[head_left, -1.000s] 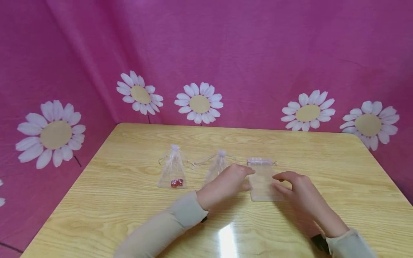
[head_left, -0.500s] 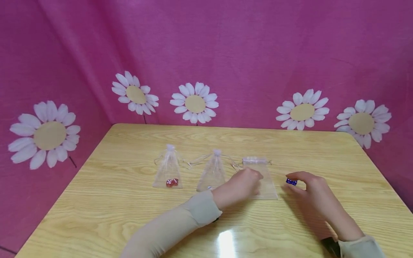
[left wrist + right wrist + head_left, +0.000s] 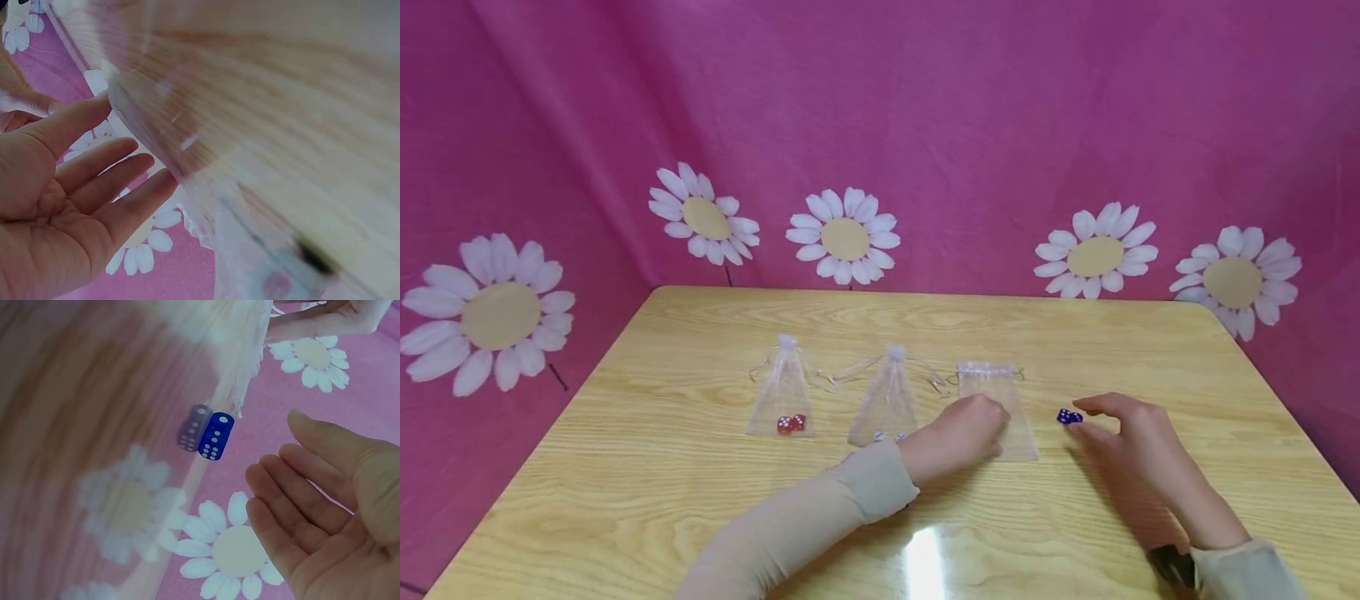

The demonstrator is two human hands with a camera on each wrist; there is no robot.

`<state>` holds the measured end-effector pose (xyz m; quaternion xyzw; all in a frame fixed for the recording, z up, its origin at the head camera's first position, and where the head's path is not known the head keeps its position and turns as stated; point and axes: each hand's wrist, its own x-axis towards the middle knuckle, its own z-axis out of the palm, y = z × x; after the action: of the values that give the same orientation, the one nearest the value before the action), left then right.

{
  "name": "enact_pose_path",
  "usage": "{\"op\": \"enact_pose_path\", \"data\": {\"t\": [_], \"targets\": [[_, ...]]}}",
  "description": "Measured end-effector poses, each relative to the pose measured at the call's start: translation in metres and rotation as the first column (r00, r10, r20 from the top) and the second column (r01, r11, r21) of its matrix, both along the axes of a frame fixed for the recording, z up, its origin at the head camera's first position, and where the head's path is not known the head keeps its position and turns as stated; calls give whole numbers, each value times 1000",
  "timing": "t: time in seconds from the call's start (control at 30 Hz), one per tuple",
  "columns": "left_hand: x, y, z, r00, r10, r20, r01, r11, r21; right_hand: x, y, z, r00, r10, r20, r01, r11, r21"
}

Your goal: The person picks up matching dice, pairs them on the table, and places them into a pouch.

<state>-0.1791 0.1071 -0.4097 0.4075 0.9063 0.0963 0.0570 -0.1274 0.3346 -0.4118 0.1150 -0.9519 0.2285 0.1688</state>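
Observation:
Two blue dice [image 3: 1069, 417] with white dots lie side by side on the table, right of a flat sheer drawstring bag [image 3: 1018, 425]. My right hand [image 3: 1146, 442] is just right of the dice, thumb and fingers spread apart. The right wrist view shows a gap between the relaxed fingers [image 3: 269, 481] and a blue die [image 3: 215, 436]. Over the flat bag is my left hand [image 3: 958, 433], hiding part of it. In the left wrist view its fingertips meet the bag and tabletop, loosely extended; whether they press the fabric I cannot tell.
Left of it stand two sheer bags with gathered tops: one [image 3: 782, 383] with red dice [image 3: 792, 423], the other [image 3: 887, 396] with white dice [image 3: 879, 436], partly behind the left hand. Drawstrings trail between bags. A pink curtain [image 3: 925, 125] with daisies hangs behind the wooden table [image 3: 625, 500].
My left hand has moved right onto the flat bag. My right hand has left the bag's edge, moving right past the blue dice, which now show fully. The head view has turned slightly right.

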Motion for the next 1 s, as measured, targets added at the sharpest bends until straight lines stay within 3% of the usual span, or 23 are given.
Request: {"op": "enact_pose_path", "data": {"t": [0.23,0.53,0.83,1.0], "targets": [[-2,-4,2,999,-12,-41,10,998,-60,-7,10,0,996,-5,91,4,1000,7],[-2,-4,0,996,-22,-85,16,997,-77,-17,16,-2,977,-4,213,-4,999,36],[-4,-6,0,998,-20,-61,17,999,-43,-25,12,-3,966,18,258,-44,994,96],[-4,-6,-1,997,-23,-72,20,998,-53,-29,9,-3,949,-3,316,-40,991,131]]}}
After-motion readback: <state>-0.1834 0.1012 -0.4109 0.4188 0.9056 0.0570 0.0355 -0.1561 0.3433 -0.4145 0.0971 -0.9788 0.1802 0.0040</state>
